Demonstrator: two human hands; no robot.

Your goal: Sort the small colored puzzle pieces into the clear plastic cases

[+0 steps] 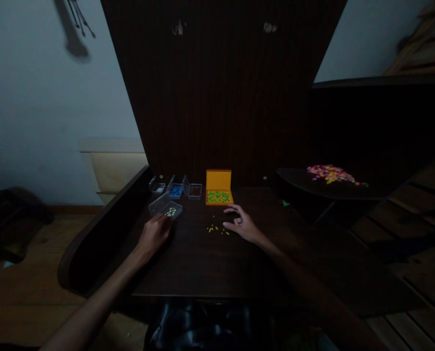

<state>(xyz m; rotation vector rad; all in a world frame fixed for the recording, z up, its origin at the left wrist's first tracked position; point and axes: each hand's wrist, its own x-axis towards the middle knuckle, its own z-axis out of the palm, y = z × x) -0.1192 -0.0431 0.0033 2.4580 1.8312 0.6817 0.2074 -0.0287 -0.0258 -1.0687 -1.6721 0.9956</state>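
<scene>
My left hand (154,235) is closed at the near edge of a clear plastic box (178,208) that holds small pale pieces (171,212). Its fingertips are partly hidden, and the box's lid stands open to the left. My right hand (242,225) hovers over the dark table with thumb and fingers apart, nothing between them. Just left of its thumb lie several tiny yellow pieces (212,228). Beyond it stands an orange-yellow box (219,179), its lid raised and green pieces (217,197) scattered inside.
Behind the pale pieces, a clear box of blue pieces (176,191), one of dark reddish pieces (195,191) and one with whitish contents (159,188) stand open. Pink and yellow pieces (330,173) are heaped on a side shelf (293,178). A raised side panel (104,229) borders the table's left.
</scene>
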